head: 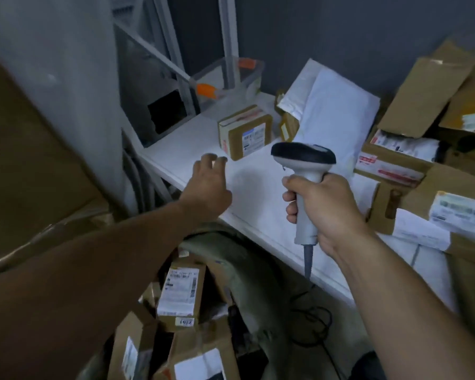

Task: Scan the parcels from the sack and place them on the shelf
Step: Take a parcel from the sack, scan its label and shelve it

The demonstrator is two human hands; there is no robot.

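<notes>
My right hand [327,207] grips the handle of a grey barcode scanner [303,160], its dark head pointing left over the white shelf [192,157]. My left hand [207,185] hovers over the shelf's front part, fingers loosely curled, holding nothing. A small taped cardboard parcel [246,131] with a label stands on the shelf just beyond my left hand. Below, the open greenish sack [247,272] holds several labelled cardboard parcels [180,293].
White padded mailers [337,111] lean against the dark wall behind the shelf. Cardboard parcels [412,171] are piled at the right. A clear plastic bin [231,78] with orange clips sits at the shelf's back. A big cardboard box [25,160] stands left. The scanner cable [310,305] trails down.
</notes>
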